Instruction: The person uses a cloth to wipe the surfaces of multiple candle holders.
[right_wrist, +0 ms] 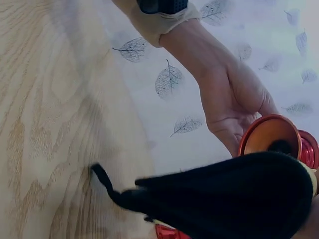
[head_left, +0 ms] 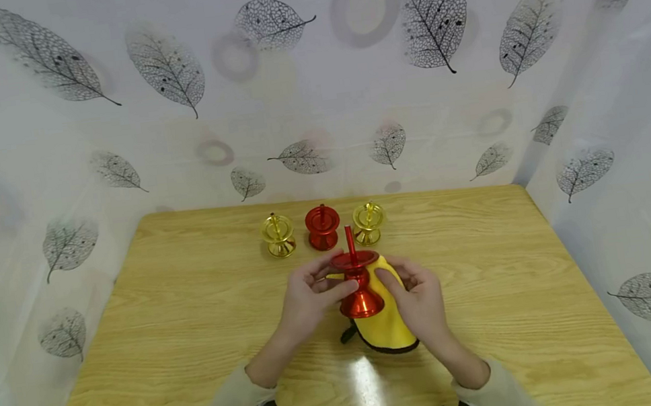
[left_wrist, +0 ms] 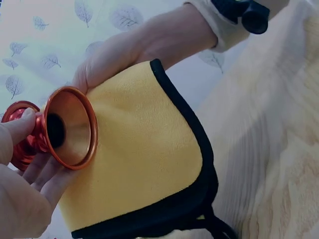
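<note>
My left hand (head_left: 301,304) holds a shiny red candlestick (head_left: 362,303) upright above the table, thumb on its narrow waist. A thin red stem rises from its round dish, and the left wrist view shows its hollow flared base (left_wrist: 79,134). My right hand (head_left: 425,299) grips a yellow cloth (head_left: 389,332) with black edging, pressing it against the candlestick's right side. The cloth hangs down below the base, and a black loop (head_left: 348,333) sticks out at its lower left. In the right wrist view the cloth's dark side (right_wrist: 224,194) covers part of the candlestick.
Toward the back of the wooden table (head_left: 205,312) stand a gold candlestick (head_left: 279,236), a red one (head_left: 323,230) and another gold one (head_left: 368,225) in a row. A leaf-patterned white curtain (head_left: 302,111) encloses the table's back and sides.
</note>
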`<action>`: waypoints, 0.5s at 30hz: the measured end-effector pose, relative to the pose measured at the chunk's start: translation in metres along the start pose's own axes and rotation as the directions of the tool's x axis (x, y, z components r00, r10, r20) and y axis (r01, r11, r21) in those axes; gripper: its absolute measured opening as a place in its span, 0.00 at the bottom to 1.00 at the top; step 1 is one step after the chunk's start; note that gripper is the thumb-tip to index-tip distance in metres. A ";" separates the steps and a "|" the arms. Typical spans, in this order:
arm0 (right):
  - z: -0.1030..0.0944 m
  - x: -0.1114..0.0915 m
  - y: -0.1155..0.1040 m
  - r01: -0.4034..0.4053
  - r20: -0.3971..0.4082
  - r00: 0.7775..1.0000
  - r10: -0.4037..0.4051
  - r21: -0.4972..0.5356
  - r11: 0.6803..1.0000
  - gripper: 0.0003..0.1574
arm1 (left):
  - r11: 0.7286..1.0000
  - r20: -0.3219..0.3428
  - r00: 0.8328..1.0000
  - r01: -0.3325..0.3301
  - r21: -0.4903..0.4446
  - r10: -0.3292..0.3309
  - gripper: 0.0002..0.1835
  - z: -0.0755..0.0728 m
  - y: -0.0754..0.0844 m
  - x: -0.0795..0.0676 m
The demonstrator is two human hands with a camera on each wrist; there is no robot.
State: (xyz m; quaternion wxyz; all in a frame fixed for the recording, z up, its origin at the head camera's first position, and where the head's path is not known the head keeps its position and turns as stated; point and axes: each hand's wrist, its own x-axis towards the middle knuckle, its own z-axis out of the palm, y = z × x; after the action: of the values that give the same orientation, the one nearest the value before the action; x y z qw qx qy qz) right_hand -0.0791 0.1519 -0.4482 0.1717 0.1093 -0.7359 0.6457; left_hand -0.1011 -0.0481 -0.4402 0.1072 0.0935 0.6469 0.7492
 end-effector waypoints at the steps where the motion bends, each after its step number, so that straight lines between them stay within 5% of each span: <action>1: -0.001 0.001 0.001 -0.041 0.001 0.999 0.041 0.007 0.999 0.10 | 1.000 -0.002 1.000 0.007 0.001 -0.007 0.34 0.001 0.001 0.000; 6: 0.001 0.001 0.004 -0.078 -0.007 0.997 0.078 0.028 0.997 0.09 | 0.999 -0.054 0.998 0.021 0.044 -0.019 0.35 0.004 0.002 -0.001; 15: 0.010 -0.011 -0.004 0.157 -0.007 0.988 -0.157 -0.007 0.988 0.15 | 0.989 -0.162 0.987 0.012 0.145 0.011 0.37 0.005 -0.002 0.001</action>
State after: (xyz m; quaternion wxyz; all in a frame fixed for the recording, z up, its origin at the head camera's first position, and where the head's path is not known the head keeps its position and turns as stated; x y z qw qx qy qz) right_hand -0.0685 0.1407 -0.4501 0.2253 0.1639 -0.7263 0.6284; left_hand -0.1007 -0.0428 -0.4411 0.0472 0.0395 0.7066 0.7049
